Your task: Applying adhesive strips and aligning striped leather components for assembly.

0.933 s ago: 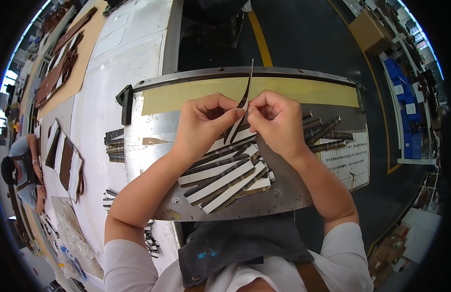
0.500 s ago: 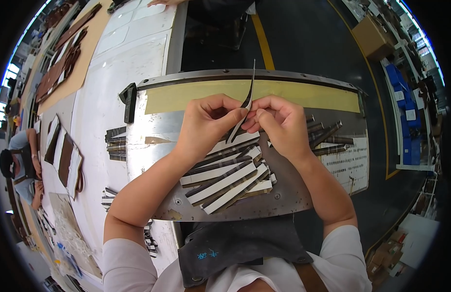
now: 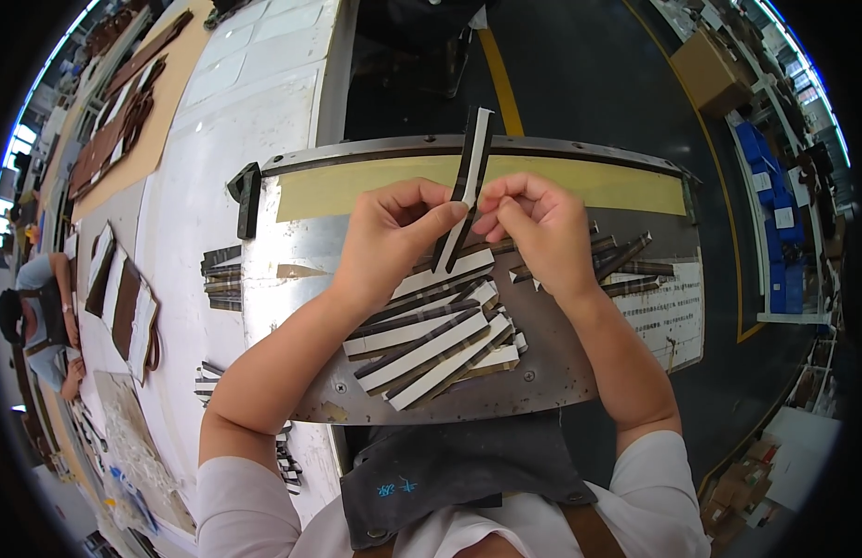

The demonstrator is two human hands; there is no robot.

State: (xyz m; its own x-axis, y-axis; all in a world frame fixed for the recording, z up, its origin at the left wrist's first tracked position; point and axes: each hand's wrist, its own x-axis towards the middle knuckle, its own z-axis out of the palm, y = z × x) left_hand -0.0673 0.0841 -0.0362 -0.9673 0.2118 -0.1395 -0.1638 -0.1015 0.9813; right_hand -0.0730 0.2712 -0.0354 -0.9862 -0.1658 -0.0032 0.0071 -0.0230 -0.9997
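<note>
A yellow band (image 3: 356,186) ran along the metal tray (image 3: 291,270). Dark strips (image 3: 221,274) lay on the white table (image 3: 254,93). A cardboard box (image 3: 712,67) and blue bins (image 3: 761,153) stood on the floor (image 3: 589,74).

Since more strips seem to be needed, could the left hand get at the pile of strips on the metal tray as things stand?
Probably yes: the pile of strips lies uncovered just below the left hand, though that hand is holding a strip.
</note>
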